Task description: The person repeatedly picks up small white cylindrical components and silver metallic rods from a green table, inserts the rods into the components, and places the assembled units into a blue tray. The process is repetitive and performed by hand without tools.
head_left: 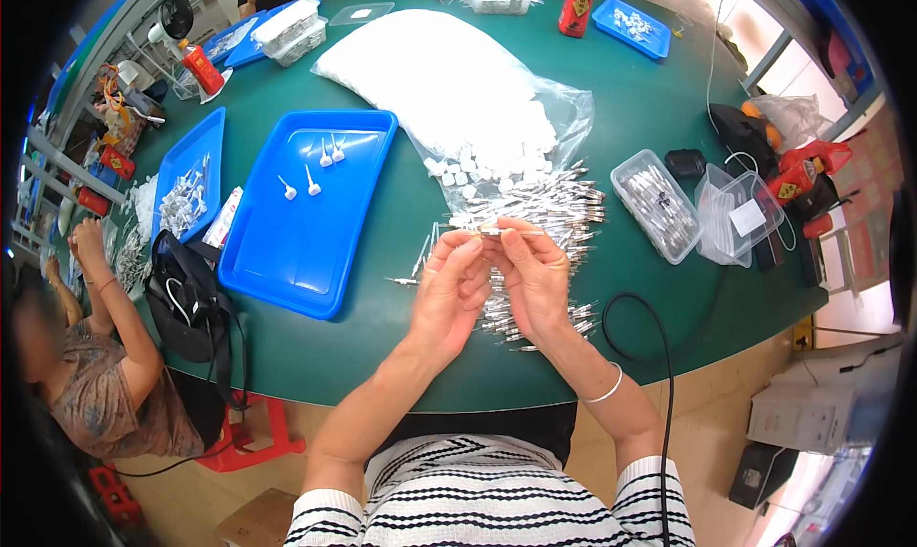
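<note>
My left hand and my right hand meet above the table, fingertips pinched on a thin silvery rod-shaped part held about level between them. Fingers cover much of it. Beneath and beyond my hands spreads a heap of similar slim silvery parts. Just past the heap, small white cube-like caps spill from a large clear plastic bag packed with white pieces. In the blue tray to the left lie several white-capped thin parts.
A clear box of silvery parts stands at right, beside stacked clear containers. A black cable loops over the right table edge. A black bag and a co-worker are at left. Red bottles stand farther off.
</note>
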Demonstrator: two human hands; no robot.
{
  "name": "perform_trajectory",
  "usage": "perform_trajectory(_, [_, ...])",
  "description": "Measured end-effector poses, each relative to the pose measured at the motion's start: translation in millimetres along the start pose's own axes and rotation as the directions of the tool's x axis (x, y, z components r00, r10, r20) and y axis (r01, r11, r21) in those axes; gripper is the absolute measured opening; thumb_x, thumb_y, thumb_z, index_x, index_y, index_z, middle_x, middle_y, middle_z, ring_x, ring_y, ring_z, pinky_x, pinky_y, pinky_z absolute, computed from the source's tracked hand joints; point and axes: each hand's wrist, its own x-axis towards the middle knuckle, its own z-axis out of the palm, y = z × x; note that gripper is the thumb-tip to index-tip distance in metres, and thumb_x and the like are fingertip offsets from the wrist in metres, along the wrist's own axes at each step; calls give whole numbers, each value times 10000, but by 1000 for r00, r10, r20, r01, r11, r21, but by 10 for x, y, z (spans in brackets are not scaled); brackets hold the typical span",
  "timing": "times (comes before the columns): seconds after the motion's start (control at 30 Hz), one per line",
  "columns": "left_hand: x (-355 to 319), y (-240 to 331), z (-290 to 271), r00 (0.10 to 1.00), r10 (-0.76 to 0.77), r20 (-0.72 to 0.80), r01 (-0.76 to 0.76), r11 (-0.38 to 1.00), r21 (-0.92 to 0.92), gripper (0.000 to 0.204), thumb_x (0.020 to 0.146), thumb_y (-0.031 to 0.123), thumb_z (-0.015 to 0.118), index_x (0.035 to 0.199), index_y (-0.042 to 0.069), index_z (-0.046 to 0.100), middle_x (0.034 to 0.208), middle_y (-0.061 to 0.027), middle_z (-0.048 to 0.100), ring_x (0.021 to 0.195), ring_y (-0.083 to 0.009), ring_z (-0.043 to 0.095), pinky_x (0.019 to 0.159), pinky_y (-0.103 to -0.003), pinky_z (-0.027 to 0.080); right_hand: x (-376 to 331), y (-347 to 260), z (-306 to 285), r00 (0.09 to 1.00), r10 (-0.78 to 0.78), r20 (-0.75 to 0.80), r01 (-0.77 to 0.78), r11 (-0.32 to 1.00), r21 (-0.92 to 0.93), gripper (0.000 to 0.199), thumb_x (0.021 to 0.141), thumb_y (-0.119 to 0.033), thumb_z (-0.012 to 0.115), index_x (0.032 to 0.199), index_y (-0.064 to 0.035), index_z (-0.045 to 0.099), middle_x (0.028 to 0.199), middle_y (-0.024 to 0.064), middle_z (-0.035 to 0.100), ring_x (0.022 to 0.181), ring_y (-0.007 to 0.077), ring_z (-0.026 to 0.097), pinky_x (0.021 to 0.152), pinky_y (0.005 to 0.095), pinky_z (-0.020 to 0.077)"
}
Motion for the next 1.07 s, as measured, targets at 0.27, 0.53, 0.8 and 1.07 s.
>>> perform_trajectory(0.27, [23, 11, -45, 991, 133, -29, -128, 983, 133, 73, 923, 137, 593, 961, 122, 533, 665, 40, 427, 522, -26, 356, 416, -171, 277, 22, -55, -19, 1000, -3, -23, 3, 1000, 14, 201, 894, -76, 640, 1069, 25, 639, 955, 119, 676, 872, 197, 674, 814, 308, 554])
perform_trajectory(0.53, [35, -3, -45, 981, 194, -15, -185, 955, 233, 88, 926, 154, 611, 952, 86, 562, 605, 49, 428, 484, -21, 329, 405, -181, 256, 2, -35, -12, 999, 35, -13, -35, 999, 5, 202, 895, -88, 643, 1066, 19, 639, 940, 101, 674, 847, 184, 674, 787, 298, 558])
perform_trajectory(0.8, [73, 188, -132, 962, 265, -68, -243, 941, 234, 96, 945, 157, 577, 982, 76, 542, 689, 38, 455, 540, -31, 352, 435, -185, 270, 39, -40, -58, 1000, -6, -16, 6, 999, -35, 175, 903, -126, 641, 1021, 3, 638, 922, 94, 672, 795, 161, 666, 744, 288, 562])
perform_trajectory(1.07, [107, 395, -306, 990, -109, 94, 123, 980, -158, 539, 950, 159, 465, 1408, -39, 261, 1428, -256, 307, 1315, -359, 362, 1062, -345, 391, 68, -86, -65, 998, -30, 49, 32, 998, -52, 181, 940, -170, 592, 1038, -18, 599, 908, 92, 664, 778, 161, 662, 731, 290, 567])
